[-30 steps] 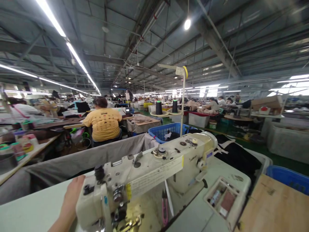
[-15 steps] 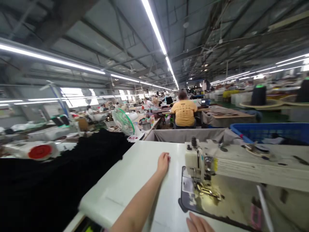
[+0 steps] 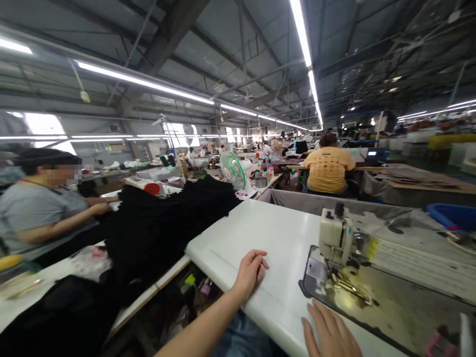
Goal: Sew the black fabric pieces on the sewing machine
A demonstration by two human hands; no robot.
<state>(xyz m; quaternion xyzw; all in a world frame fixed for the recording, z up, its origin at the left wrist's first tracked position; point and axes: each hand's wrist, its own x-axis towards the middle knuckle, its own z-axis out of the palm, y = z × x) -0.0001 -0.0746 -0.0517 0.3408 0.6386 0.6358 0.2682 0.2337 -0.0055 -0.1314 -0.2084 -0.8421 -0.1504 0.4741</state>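
Notably, white surface point(image 3: 282, 223) is flanked by black fabric point(image 3: 167, 218) at nine o'clock, sewing machine point(image 3: 409, 258) at three; grip of left hand point(image 3: 253, 272) half-curled, right hand point(image 3: 329, 329) loosely spread.

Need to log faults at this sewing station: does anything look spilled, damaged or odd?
No spill or breakage stands out. Only the bed plate of the sewing machine looks slightly odd: pale patches mottle its dark corner, perhaps just wear.

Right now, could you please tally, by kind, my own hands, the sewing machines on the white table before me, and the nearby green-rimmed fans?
Hands: 2, the left hand and the right hand
Sewing machine on the white table: 1
Green-rimmed fan: 1
Total: 4
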